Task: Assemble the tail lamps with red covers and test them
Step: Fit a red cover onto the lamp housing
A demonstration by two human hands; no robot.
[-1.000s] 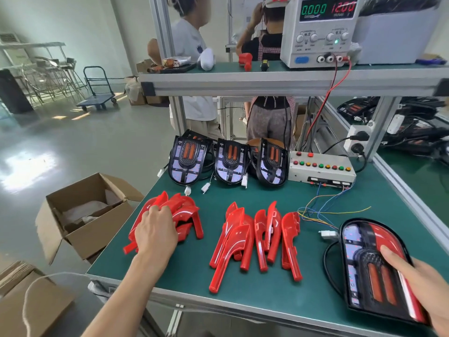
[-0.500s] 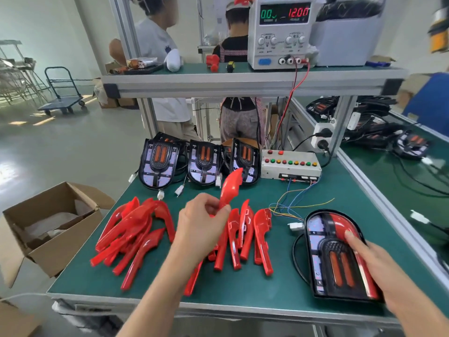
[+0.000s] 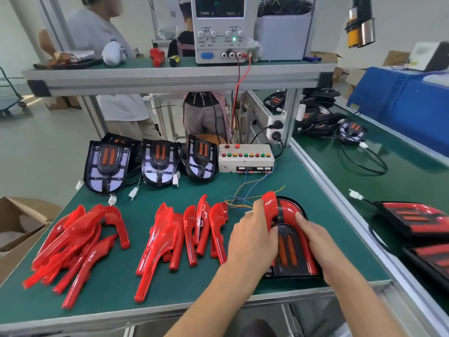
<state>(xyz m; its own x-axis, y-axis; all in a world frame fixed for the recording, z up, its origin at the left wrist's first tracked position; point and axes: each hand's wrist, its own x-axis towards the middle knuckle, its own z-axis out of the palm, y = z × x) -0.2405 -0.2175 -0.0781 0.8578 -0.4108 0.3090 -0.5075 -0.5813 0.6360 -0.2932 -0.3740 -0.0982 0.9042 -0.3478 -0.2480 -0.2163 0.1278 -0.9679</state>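
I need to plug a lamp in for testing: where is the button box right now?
In the head view the button box sits at the back of the green table, right of the three uncovered lamps and beneath the power supply shelf.

Black tail lamp [image 3: 289, 249] flat on bench, red cover [image 3: 271, 205] on its left half

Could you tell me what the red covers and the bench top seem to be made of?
Red covers: likely moulded glossy plastic, judging by bright highlights and thin curved shells. Bench top: seemingly a matte green rubbery mat, showing only dull reflections; its edge looks like aluminium profile.
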